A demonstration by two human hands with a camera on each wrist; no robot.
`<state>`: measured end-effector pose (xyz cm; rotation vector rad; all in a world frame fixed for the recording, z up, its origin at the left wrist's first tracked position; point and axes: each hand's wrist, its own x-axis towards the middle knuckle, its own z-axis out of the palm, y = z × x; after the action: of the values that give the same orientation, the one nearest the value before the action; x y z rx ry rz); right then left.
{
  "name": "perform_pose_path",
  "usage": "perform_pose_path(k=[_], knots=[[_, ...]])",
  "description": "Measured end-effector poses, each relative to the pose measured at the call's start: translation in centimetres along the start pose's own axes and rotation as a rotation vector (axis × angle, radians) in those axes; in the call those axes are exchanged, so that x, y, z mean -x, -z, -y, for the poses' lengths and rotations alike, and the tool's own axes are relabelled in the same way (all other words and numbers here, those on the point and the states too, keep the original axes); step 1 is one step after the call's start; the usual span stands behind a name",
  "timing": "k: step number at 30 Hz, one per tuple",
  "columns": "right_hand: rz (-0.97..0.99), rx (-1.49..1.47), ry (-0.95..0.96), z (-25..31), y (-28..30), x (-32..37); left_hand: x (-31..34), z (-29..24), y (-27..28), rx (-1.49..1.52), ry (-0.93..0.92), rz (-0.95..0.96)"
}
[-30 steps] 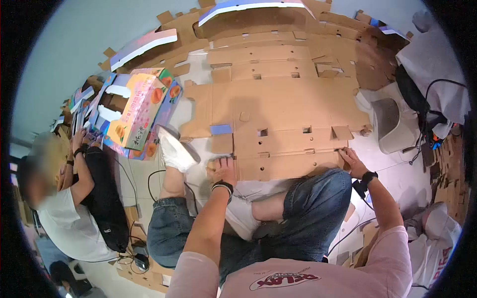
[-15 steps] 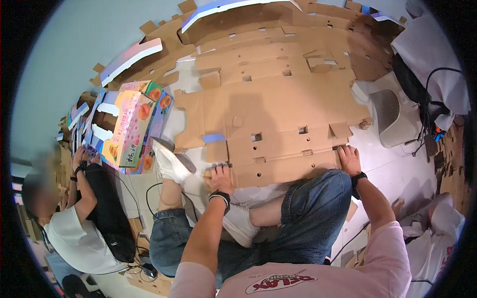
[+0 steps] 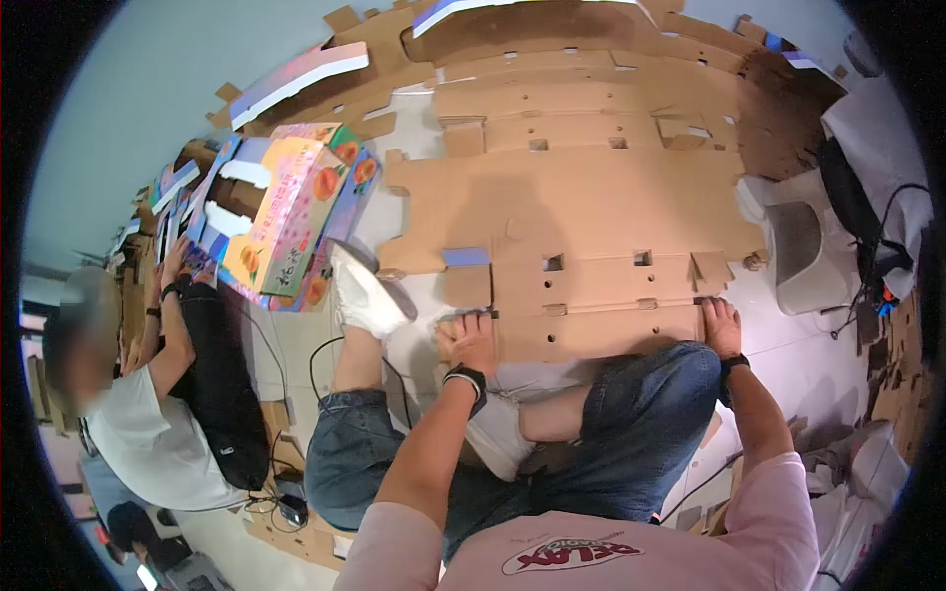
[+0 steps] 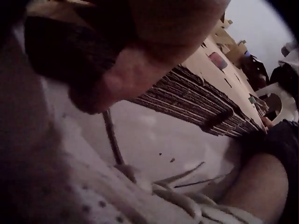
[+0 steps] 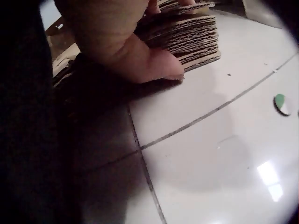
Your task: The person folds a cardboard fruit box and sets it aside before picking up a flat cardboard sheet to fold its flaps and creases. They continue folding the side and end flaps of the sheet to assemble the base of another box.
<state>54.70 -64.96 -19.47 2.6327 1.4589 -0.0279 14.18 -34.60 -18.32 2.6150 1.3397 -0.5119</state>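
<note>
A stack of flattened cardboard boxes (image 3: 611,207), brown side up with slots and small holes, lies on the floor before me. At its near left corner, my left hand (image 3: 473,340) grips the stack. My right hand (image 3: 722,327) holds the near right corner, fingers over the edge. The left wrist view shows many layered corrugated edges (image 4: 187,100) beside the left thumb (image 4: 126,74). In the right wrist view the right thumb (image 5: 159,65) presses low on the near side, with fingertips higher up at the layers (image 5: 201,42).
A printed peach carton (image 3: 286,207) with handle cutouts stands at left, near my white shoe (image 3: 365,295). Another person (image 3: 148,394) sits beyond it. To the right are a grey-white plastic stool (image 3: 803,261) and cables. More flattened cardboard (image 3: 394,49) lies along the back.
The head view has shifted slightly back and forth. Both hands stay at the near corners of the cardboard stack, which has not visibly moved.
</note>
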Motion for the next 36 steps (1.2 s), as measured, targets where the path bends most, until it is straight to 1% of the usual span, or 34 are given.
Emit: perform_pose_path(k=[1, 2, 3, 5, 6, 8, 9, 11, 12, 14, 17, 18, 19, 20, 21, 22, 24, 26, 27, 28, 30, 32, 33, 35, 36], knots=[[0.056, -0.013, -0.018, 0.6, 1.8, -0.1, 0.2, 0.0, 0.6, 0.011, -0.030, -0.053], [0.055, -0.015, -0.006, 0.8, 2.5, -0.3, 0.4, 0.2, 1.4, 0.042, -0.035, 0.046], [0.081, 0.013, -0.003, 0.9, 2.9, -0.4, 0.4, 0.6, 1.2, 0.045, -0.022, 0.047], [0.113, 0.043, 0.012, 1.0, 2.7, -0.7, 0.6, 1.2, 0.5, 0.182, -0.108, -0.051], [0.133, 0.069, 0.012, 0.8, 2.3, -0.9, 0.8, 1.3, 0.7, 0.185, -0.098, -0.047], [0.133, 0.157, 0.031, 0.4, 1.7, -0.9, 0.9, 1.3, 1.6, 0.316, -0.106, -0.061], [0.133, 0.154, 0.039, 0.0, 0.9, -0.9, 1.0, 1.2, 2.1, 0.316, -0.098, -0.061], [0.071, 0.163, 0.013, -0.8, -1.0, -0.9, 1.2, 0.9, 2.8, 0.314, -0.060, 0.030], [0.058, 0.150, -0.006, -0.6, -0.9, -0.8, 1.2, 0.8, 2.6, 0.314, -0.054, 0.030], [0.075, 0.136, -0.007, -0.4, -0.4, -0.8, 1.1, 0.7, 1.5, 0.292, -0.047, -0.071], [0.092, 0.098, -0.008, 0.1, 1.0, -0.8, 0.8, 0.4, 0.5, 0.244, -0.028, -0.112], [0.096, 0.073, -0.004, 0.1, 1.4, -0.8, 0.9, 0.3, 1.0, 0.246, -0.028, -0.114], [0.094, 0.076, -0.004, -0.2, 1.0, -0.7, 1.0, 0.4, 1.6, 0.244, -0.026, -0.066], [0.045, 0.058, 0.015, -0.6, 0.1, -0.7, 0.9, 0.4, 2.2, 0.241, -0.023, -0.019], [-0.004, 0.039, 0.034, -0.5, 0.2, -0.8, 0.7, 0.5, 2.5, 0.241, -0.024, -0.021], [-0.004, 0.038, 0.034, -0.4, 0.4, -0.8, 0.6, 0.6, 2.7, 0.216, -0.044, 0.002], [0.051, 0.008, 0.008, 0.0, 1.2, -0.7, 0.3, 1.1, 3.1, 0.189, -0.066, 0.029], [0.084, 0.007, 0.003, 0.5, 1.6, -0.9, -0.2, 1.3, 3.6, 0.156, -0.087, 0.098], [0.113, 0.005, -0.002, 0.4, 1.9, -0.9, -0.2, 1.2, 3.7, 0.160, -0.092, 0.098], [0.111, 0.008, -0.007, -0.2, 0.9, -0.9, -0.3, 1.2, 3.9, 0.161, -0.093, 0.115], [0.068, 0.113, 0.001, -1.1, -1.6, -1.0, -0.3, 1.1, 3.7, 0.158, -0.096, 0.129], [0.056, 0.137, 0.000, -1.3, -2.2, -0.9, 0.6, 0.9, 2.5, 0.194, -0.080, -0.071], [0.052, 0.163, 0.001, -1.2, -2.2, -0.9, 1.3, 0.4, 2.2, 0.188, -0.084, -0.072], [0.057, 0.156, -0.018, -0.6, -1.6, -0.8, 2.9, -0.8, 2.3, 0.341, -0.165, -0.274], [0.062, 0.154, -0.030, -0.4, -1.6, -0.7, 3.9, -1.2, 4.1, 0.453, -0.306, -0.260]])
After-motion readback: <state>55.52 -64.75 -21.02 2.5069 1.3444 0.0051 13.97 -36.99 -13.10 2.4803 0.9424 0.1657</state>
